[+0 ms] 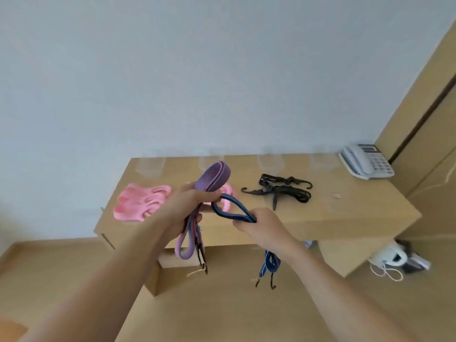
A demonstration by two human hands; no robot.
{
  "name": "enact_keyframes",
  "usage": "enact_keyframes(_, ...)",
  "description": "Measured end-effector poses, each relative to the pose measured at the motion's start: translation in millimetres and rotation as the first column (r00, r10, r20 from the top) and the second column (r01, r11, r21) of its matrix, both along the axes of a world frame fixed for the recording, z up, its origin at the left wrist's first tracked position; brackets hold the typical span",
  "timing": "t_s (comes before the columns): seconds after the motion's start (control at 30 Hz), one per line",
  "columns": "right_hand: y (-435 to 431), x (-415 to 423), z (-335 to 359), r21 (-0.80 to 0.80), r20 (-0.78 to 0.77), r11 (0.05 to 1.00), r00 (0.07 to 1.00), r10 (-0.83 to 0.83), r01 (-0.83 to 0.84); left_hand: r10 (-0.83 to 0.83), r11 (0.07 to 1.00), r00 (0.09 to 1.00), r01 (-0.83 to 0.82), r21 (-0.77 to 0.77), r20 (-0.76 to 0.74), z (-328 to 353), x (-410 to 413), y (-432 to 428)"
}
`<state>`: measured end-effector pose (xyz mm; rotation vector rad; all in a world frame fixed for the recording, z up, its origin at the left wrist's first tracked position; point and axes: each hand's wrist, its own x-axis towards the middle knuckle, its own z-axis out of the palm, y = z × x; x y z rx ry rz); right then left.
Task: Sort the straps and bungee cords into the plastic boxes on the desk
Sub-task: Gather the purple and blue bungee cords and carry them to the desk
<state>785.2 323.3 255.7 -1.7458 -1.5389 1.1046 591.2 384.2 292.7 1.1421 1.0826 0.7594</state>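
Right hand [262,229] around blue strap [243,209]

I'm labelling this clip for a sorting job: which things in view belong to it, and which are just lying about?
For the job: purple cord bundle in the left hand; blue cord in the right hand; pink straps, black bungee cords and clear plastic boxes on the desk.
Just lying about: telephone on the desk; white device with cables under it.
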Motion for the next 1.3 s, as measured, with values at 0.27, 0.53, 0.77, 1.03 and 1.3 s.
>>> enact_keyframes(0.27, -24, 148, -18, -0.101, 0.039, 0.934, 0.939, -0.341, 0.343, -0.117, 0.993, 0.986, 0.114, -0.028, -0.122, -44, 132, 48)
enact_keyframes(0.53, 7, 238, -29, -0.12, 0.203, 0.873, 0.872, -0.445, 0.473, -0.236, 0.966, 0.926, 0.257, 0.033, -0.294, -82, 222, 112)
enact_keyframes(0.77, 83, 306, -22, -0.083, 0.627, 0.917, 0.736, -0.256, 0.39, -0.278, 0.953, 0.897, 0.302, 0.018, -0.342, -84, 284, 181)
enact_keyframes(1.03, 164, 373, -34, -0.155, 0.889, 0.985, 0.445, 0.106, 0.076, -0.264, 0.959, 0.875, 0.282, -0.018, -0.406, -91, 331, 218)
enact_keyframes(1.3, 232, 429, -116, -0.175, 0.866, 0.966, 0.437, 0.244, -0.192, -0.072, 0.997, 0.862, 0.076, -0.011, -0.501, -107, 366, 217)
